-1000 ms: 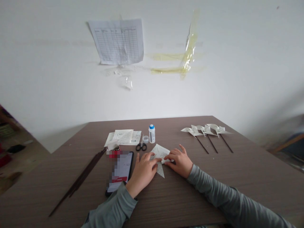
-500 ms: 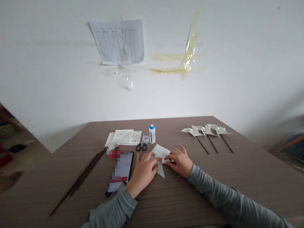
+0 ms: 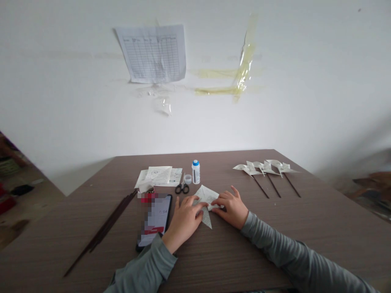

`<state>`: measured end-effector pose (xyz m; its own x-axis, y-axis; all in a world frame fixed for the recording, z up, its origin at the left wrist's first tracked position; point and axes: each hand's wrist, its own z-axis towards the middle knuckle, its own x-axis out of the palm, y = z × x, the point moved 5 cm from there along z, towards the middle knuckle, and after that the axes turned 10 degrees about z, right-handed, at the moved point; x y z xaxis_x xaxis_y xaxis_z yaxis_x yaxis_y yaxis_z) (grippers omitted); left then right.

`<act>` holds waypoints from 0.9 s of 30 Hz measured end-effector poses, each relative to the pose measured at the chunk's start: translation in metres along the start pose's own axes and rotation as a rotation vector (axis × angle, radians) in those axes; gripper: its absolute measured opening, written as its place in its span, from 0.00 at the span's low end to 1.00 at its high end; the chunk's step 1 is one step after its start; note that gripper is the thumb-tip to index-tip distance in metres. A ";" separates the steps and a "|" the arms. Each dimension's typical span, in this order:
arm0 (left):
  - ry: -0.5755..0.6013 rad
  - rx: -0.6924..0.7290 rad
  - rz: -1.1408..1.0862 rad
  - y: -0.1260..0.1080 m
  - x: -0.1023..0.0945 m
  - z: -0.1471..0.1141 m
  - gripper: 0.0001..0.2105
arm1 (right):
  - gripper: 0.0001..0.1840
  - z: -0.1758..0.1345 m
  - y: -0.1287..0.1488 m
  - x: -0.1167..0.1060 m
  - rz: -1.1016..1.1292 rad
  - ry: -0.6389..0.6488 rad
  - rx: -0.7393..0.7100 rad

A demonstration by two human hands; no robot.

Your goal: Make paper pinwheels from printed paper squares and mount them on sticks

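A piece of printed paper (image 3: pixel 207 219), cut and folded into a pinwheel shape, lies on the table between my hands. My left hand (image 3: pixel 187 215) presses on its left side, with the thumb reaching to the middle. From the right, my right hand (image 3: pixel 229 208) pinches the paper near its centre. Both thumbs almost meet over the folded points, and my fingers hide part of the paper. Just beyond it stand a white glue bottle (image 3: pixel 196 174) with a blue cap and black-handled scissors (image 3: pixel 182 188).
Left of my left hand lies a phone (image 3: pixel 159 215), with a small red box (image 3: pixel 148 197) above it. Further left are dark thin sticks (image 3: pixel 106 224). Behind them is stacked paper (image 3: pixel 159 176). Finished paper pinwheels (image 3: pixel 265 167) on sticks lie at the right.
Both hands and the folded paper stay in place. Only the digits on the phone's screen have changed.
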<state>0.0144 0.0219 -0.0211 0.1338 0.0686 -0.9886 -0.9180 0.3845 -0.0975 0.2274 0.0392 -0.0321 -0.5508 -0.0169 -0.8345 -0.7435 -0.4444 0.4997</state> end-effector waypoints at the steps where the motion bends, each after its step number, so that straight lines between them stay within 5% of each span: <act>1: -0.004 -0.007 0.000 -0.001 -0.002 0.000 0.26 | 0.11 0.000 0.000 0.000 -0.002 -0.004 -0.008; 27: -0.042 -0.002 -0.007 0.003 0.001 0.001 0.25 | 0.10 0.000 -0.002 0.001 -0.038 -0.017 -0.037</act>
<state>0.0128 0.0243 -0.0219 0.1559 0.1041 -0.9823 -0.9175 0.3836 -0.1049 0.2282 0.0402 -0.0335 -0.5294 0.0156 -0.8482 -0.7494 -0.4774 0.4589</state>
